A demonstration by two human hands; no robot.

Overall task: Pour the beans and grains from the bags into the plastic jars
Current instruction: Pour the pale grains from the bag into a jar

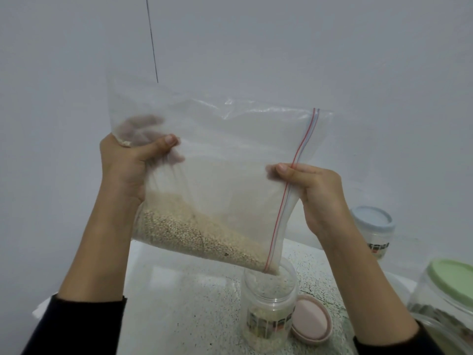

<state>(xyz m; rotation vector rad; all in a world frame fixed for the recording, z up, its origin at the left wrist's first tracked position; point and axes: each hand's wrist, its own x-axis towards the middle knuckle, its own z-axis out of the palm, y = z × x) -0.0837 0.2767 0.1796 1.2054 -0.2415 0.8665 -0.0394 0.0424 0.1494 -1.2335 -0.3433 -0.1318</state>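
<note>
We see a clear plastic zip bag with a red-and-blue seal strip (217,160) held up between 2 hands, tilted so its open corner dips into the mouth of an open clear plastic jar (268,306) standing on the white speckled table (184,303). The left hand (128,165) grips the bag's closed bottom end, thumb in front and fingers curled behind the film, bunching it. The right hand (314,196) pinches the bag at the seal strip, thumb on the near side; its other fingers lie behind the plastic and we cannot make them out. Pale beige grain (189,231) lies heaped along the bag's lower edge, sloping down toward the jar, and some already sits in the jar's bottom. A round pink lid (311,321) lies on the table, just beside the jar on its right.

Further right stands a clear jar with a pale blue lid (373,229), partly hidden by the right forearm. A larger clear jar with a green lid (450,298) is cut off by the frame's right edge; its dark contents are too blurred to identify.
</note>
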